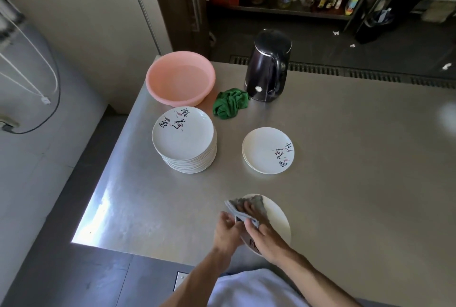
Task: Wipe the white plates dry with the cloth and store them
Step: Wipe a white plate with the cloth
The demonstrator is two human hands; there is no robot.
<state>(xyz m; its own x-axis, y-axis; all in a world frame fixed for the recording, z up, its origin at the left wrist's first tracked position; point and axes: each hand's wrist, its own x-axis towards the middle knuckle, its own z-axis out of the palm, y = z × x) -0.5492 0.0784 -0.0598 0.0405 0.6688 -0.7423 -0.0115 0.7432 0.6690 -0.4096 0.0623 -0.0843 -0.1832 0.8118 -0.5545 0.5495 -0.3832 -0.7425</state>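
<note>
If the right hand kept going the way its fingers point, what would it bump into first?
Probably the tall stack of plates, after some bare table. The right hand, gripping the cloth on the plate, points up-left toward it; depth is unclear.

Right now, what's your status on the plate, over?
Left grip holds plate rim. Right grip holds grey cloth on it. Tall stack left, short stack right. Nothing in the way.

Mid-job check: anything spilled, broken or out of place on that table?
Nothing spilled or broken shows. The tall plate stack and the short plate stack sit tidy on the table. Only oddities: a green cloth lies crumpled beside the kettle, and white scraps litter the dark floor beyond.
</note>
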